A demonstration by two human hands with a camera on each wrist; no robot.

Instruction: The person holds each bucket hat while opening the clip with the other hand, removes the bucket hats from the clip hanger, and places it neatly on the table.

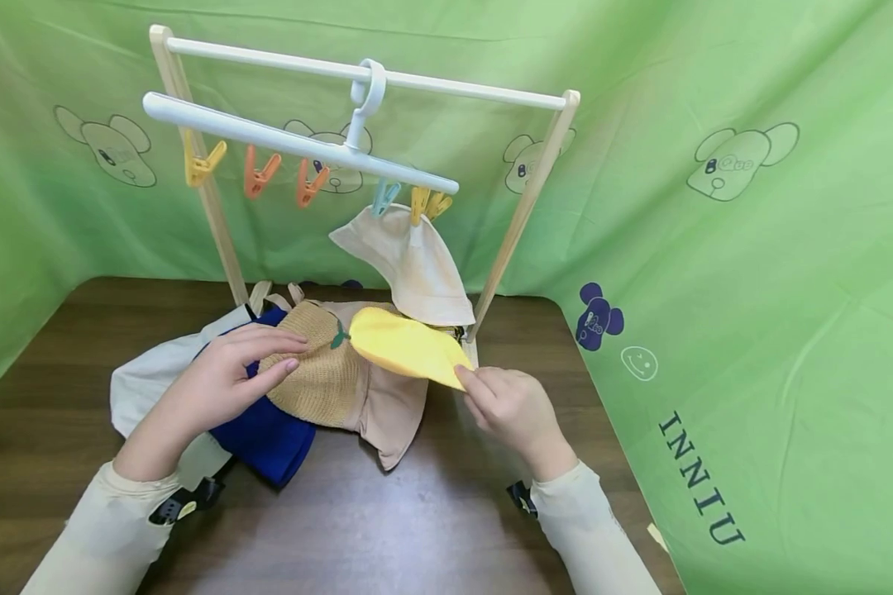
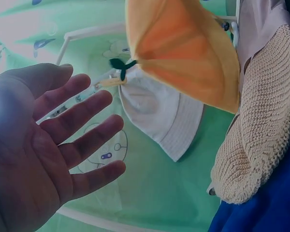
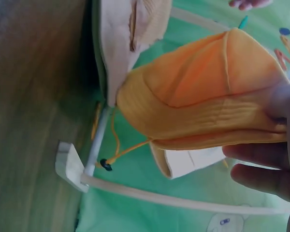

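Note:
My right hand (image 1: 517, 413) pinches the brim of a yellow bucket hat (image 1: 402, 343), which has a green leaf sprig on its crown and a cord with a black toggle in the right wrist view. Fingers spread and extended, my left hand (image 2: 63, 145) holds nothing, apart from the yellow hat in the left wrist view. In the head view it is over a tan knitted hat (image 1: 316, 372) on the pile; whether it touches that hat I cannot tell. Behind the yellow one, a cream bucket hat (image 1: 420, 273) hangs from the clips near the right end of a light-blue hanger (image 1: 268, 130).
A rack with a white rail (image 1: 476, 86) and wooden posts carries the hanger. Orange clips (image 1: 259, 172) and a yellow clip (image 1: 201, 161) hang on its left half. Blue cloth (image 1: 268, 438), pinkish fabric (image 1: 394, 409) and a pale grey piece (image 1: 149, 380) lie piled on the brown table (image 1: 387, 529).

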